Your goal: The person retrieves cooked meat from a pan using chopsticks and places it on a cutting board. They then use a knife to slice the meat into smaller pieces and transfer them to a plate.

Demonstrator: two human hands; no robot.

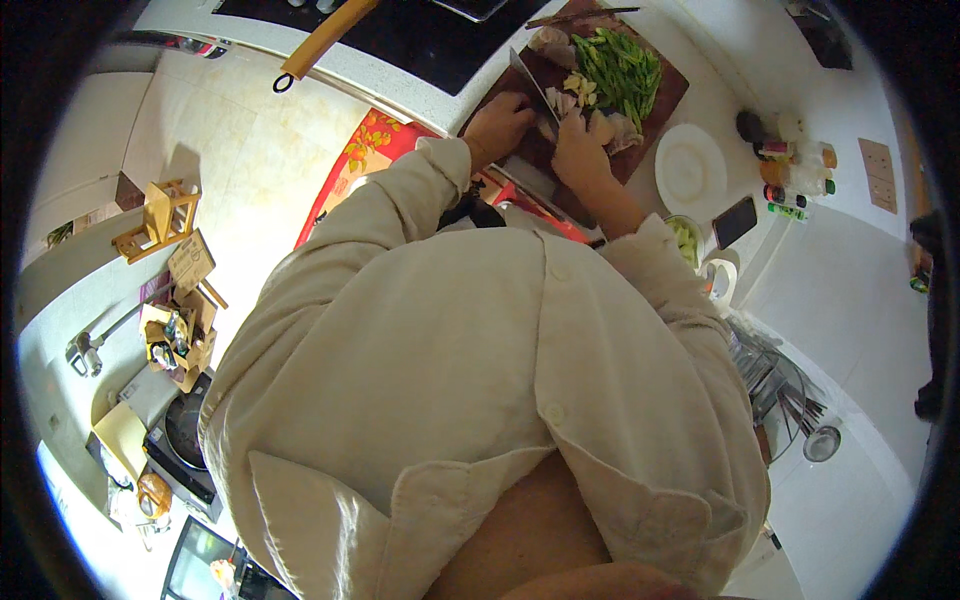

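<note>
My right hand (581,156) grips a kitchen knife, its handle mostly hidden by the fingers. The narrow-looking blade (532,81) points away and to the left over a brown cutting board (671,94). My left hand (499,124) has curled fingers at the board's left side, close to the blade; whether it pinches anything is hidden. Beside the blade are pale, meat-like slices (559,100) and a small heap of yellowish pieces, perhaps garlic (581,88). Cut green vegetable strips (619,71) are piled at the far right. Larger pale pieces (553,46) lie at the far left corner.
Right of the board stand a white plate (691,169), a phone (735,223), a bowl with pale green pieces (684,240) and several seasoning bottles (795,178). A thin dark stick (581,17) crosses the far board edge. Leftward, a pan handle (326,41) overhangs the black cooktop (420,45).
</note>
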